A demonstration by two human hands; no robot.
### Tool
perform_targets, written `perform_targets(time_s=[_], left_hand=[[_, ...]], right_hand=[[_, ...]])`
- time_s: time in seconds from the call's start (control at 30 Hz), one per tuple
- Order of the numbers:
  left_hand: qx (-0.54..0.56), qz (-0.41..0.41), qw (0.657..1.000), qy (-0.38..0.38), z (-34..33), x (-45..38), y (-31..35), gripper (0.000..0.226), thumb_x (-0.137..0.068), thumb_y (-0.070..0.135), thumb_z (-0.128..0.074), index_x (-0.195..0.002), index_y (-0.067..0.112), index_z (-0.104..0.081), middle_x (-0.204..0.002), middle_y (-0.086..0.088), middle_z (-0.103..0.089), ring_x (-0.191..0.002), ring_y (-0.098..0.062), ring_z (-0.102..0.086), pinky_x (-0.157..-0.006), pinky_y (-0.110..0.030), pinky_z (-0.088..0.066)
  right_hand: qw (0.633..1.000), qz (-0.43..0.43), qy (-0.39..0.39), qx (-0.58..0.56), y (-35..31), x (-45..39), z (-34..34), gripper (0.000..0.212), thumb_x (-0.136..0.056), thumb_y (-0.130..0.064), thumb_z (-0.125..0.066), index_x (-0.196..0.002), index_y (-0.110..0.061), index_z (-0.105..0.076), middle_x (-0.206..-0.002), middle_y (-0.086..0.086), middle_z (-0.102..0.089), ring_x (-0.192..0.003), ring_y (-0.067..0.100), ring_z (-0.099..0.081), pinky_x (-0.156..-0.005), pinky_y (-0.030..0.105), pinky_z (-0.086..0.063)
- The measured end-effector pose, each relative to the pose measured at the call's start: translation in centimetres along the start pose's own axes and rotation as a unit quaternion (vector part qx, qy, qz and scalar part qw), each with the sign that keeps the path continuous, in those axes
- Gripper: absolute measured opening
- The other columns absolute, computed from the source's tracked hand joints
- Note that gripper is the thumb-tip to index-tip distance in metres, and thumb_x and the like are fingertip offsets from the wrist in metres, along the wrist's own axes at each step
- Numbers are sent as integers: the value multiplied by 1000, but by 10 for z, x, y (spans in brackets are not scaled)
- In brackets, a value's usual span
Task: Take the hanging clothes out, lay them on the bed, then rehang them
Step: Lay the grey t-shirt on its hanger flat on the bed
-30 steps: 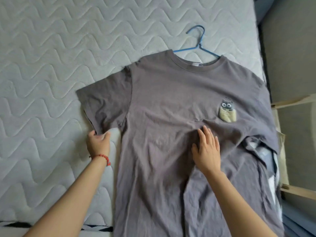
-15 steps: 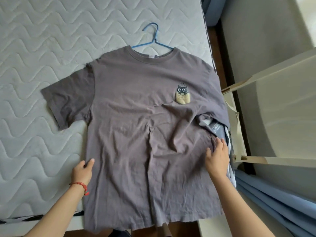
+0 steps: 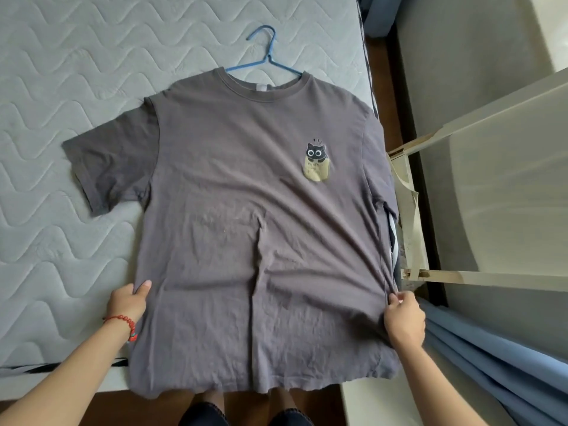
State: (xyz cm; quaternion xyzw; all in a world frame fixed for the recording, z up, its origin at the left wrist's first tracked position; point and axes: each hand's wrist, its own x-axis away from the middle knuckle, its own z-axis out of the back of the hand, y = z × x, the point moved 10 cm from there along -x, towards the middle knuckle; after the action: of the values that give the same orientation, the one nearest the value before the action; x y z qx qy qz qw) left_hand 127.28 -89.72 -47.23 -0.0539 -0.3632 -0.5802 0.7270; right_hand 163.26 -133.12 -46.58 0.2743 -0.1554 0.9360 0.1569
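- Step: laying the shirt (image 3: 246, 210) flat on the bed (image 3: 61, 87); blue hanger (image 3: 266, 61) is inside the neck, hook poking out the top.
- L hand (image 3: 127, 302) pinches the shirt's left side, thumb on top; R hand (image 3: 404, 315) pinches the right side seam w/ fingers curled; both arms reach fwd, well apart.
- Next, I think: let go; grab hook; lift to rehang.
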Motion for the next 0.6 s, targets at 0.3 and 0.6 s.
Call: perform_targets(time_s=[0.3, 0.6], left_hand=[[20, 51, 998, -17, -4, 10, -33, 42, -84, 32, -63, -79, -10, -61, -98, -31, -65, -93, -40, -62, -87, -45, -47], [-20, 25, 999, 4, 9, 27, -37, 43, -87, 28, -60, -89, -15, -61, -102, -33, -63, -98, -46, -58, -85, -44, -43]], right_hand=[[983, 26, -65, -170, 7, 10, -12, 35, -89, -43, -53, -87, -9, -60, -85, 9, -56, -89, 28, -52, -71, 34, -36], [980, 101, -166, -50, 9, 14, -7, 42, -81, -26, -68, -55, -9, -40, -54, 6, -44, -57, 21, -39, -55, 34, -28]])
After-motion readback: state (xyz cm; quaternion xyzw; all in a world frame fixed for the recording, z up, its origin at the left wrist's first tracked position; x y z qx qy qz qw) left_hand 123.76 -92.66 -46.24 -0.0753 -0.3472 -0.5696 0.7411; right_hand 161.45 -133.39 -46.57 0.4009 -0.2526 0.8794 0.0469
